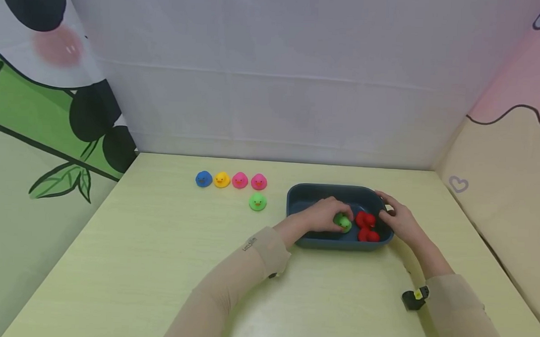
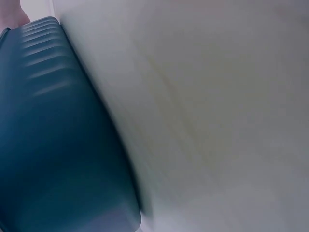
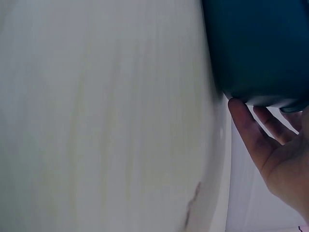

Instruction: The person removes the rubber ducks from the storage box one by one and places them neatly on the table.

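A dark blue rectangular plastic tub (image 1: 330, 244) stands on the table, its side wall (image 2: 72, 130) filling the left of the left wrist view. My left hand (image 1: 326, 215) reaches into it and grips a green rubber duck (image 1: 344, 223) between thumb and fingers. Two red rubber ducks (image 1: 367, 227) lie in the tub's right end. At that end my right hand (image 1: 402, 222) holds the tub by its rim; in the right wrist view the fingers (image 3: 248, 128) lie against the outside wall. The left hand itself is out of sight in the left wrist view.
Left of the tub, a blue duck (image 1: 203, 179), a yellow duck (image 1: 222, 179) and two pink ducks (image 1: 249, 181) form a row. Another green duck (image 1: 257, 202) sits in front of the row's right end. A pale wall sheet (image 1: 272, 114) borders the table's back.
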### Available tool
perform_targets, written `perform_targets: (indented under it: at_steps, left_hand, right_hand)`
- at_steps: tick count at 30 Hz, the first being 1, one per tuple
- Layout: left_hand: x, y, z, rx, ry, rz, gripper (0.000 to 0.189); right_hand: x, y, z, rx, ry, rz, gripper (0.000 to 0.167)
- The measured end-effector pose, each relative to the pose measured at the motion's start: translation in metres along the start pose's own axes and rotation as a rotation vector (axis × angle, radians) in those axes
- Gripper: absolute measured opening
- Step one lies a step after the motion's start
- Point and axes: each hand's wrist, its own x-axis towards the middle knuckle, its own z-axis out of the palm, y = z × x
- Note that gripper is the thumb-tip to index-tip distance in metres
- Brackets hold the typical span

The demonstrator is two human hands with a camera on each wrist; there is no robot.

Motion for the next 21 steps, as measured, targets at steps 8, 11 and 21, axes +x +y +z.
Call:
perform_targets:
  at_steps: [8,11,21]
  left_hand:
    - [-0.002,0.002,-0.003,-0.028,0.006,-0.001,0.029]
    - [-0.002,0.002,-0.004,-0.051,0.016,0.011,0.028]
    - [-0.013,0.000,-0.011,-0.093,0.068,0.040,0.028]
  right_hand:
    - [0.000,-0.001,-0.001,0.005,-0.004,0.002,0.055]
    - [0.000,-0.002,-0.001,0.005,-0.008,0.003,0.055]
    - [0.000,-0.002,-0.001,0.008,-0.001,-0.005,0.055]
